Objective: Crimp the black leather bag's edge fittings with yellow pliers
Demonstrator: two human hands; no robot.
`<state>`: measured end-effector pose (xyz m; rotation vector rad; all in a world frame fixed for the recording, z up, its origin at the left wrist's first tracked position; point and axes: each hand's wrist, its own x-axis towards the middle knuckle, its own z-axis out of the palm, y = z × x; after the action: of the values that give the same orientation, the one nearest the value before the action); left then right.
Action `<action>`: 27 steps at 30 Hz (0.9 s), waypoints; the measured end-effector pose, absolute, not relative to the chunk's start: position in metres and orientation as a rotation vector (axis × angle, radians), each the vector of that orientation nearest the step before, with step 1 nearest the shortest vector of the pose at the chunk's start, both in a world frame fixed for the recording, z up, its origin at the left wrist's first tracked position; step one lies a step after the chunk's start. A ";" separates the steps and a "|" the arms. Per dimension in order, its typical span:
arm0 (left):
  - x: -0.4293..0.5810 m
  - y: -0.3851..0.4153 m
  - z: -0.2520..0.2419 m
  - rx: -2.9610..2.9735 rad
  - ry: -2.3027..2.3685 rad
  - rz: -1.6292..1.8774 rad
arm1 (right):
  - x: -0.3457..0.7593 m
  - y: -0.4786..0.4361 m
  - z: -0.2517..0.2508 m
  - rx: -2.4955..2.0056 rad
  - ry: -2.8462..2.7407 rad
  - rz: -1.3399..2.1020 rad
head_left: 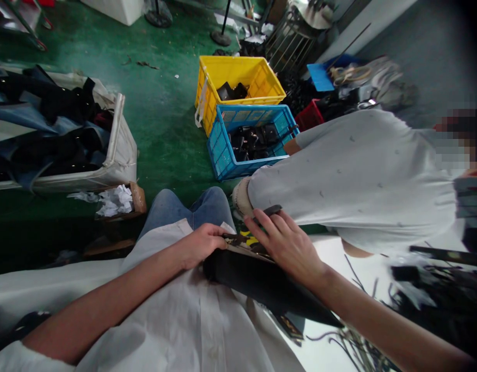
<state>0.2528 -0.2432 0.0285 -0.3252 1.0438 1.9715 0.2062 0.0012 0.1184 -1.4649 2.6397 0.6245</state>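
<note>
While the black piece [257, 281] lies across the lap on a white apron [191, 320], near centre, we judge the work on it as mid-way: both hands are at its far edge, nothing set aside yet.

- Left hand [201, 244]: fingers curled together, clamped on the left end of that edge.
- Right hand [290, 245]: fingers [267, 222] spread apart, laid flat over the edge; not closed on anything. A small dark bit shows at the fingertips; we cannot tell what it is.
- Done or left: small black parts sit in the blue crate [222, 155] and the yellow crate [207, 98], far centre on the green floor. We cannot tell which are finished.
- Look of the piece: long, flat, matt black, stiff-looking, with a pale line along the far edge and yellow showing between the hands.
- Another person in a grey shirt [358, 170] bends over at right, apart from these hands.
</note>
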 end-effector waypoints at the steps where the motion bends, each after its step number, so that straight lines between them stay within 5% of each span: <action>1: 0.253 -0.243 0.029 -0.322 1.049 1.972 | 0.204 0.002 0.118 -1.478 2.618 0.595; 19: 0.255 -0.242 0.028 -0.298 1.162 1.961 | 0.174 -0.017 0.107 -1.744 2.465 0.823; 27: 0.258 -0.242 0.019 -0.271 1.177 1.946 | 0.170 -0.019 0.112 -1.704 2.433 0.626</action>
<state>0.2580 -0.2419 0.0189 -0.2712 1.1774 1.9455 0.1703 -0.0189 0.1124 -1.7045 2.4328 0.6257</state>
